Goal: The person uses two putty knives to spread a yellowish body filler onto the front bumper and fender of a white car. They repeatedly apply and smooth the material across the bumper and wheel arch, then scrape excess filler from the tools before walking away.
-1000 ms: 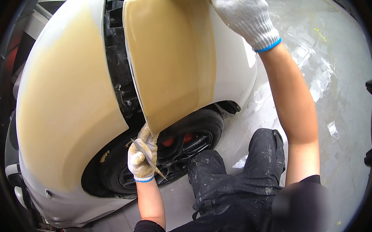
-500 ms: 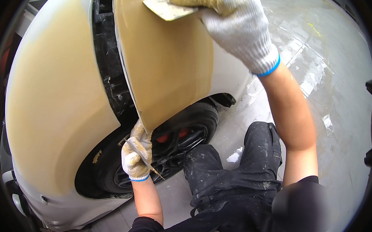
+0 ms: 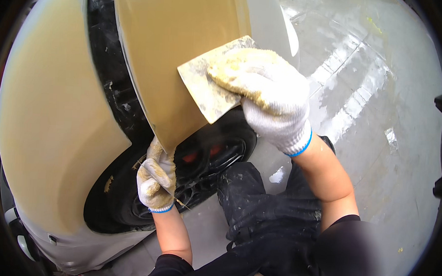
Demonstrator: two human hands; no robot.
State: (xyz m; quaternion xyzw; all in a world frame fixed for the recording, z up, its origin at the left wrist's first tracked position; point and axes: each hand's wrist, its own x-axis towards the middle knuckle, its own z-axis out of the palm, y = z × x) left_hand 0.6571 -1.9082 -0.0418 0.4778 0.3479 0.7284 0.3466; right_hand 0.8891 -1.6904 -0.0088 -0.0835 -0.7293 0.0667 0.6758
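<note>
While the white-gloved right hand (image 3: 274,93) is pinching a seemingly light, stiff, square, putty-smeared spreader (image 3: 203,90) by its right edge, probably its surest hold, over the tan-coated curved car panel (image 3: 171,42), the white-gloved left hand (image 3: 154,187) is clutching a thin blade (image 3: 178,200).

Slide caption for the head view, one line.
Gloved right hand holds a scraper in front of a tan panel; gloved left hand, with a thin tool, at its lower corner.
</note>
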